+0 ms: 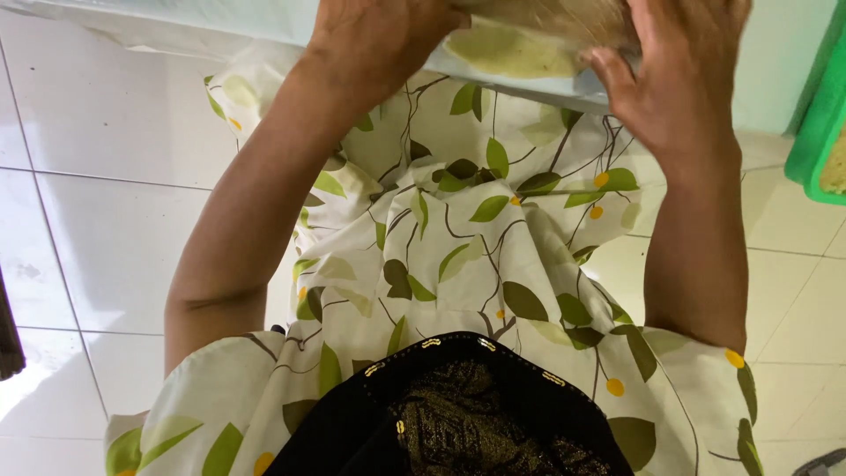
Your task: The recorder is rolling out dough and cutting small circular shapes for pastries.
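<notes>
My left hand and my right hand reach forward at the top of the head view. Both press on a pale, tan-coloured soft mass lying on a light blue-white sheet, blurred and cut off by the frame's upper edge. The left hand's fingers curl over its left side; the right hand's fingers lie spread against its right side. Below my arms hangs my cream dress with green leaves and yellow dots, with a black and gold neckline.
White floor tiles lie to both sides. A green plastic container with something pale inside stands at the right edge. A dark object shows at the left edge.
</notes>
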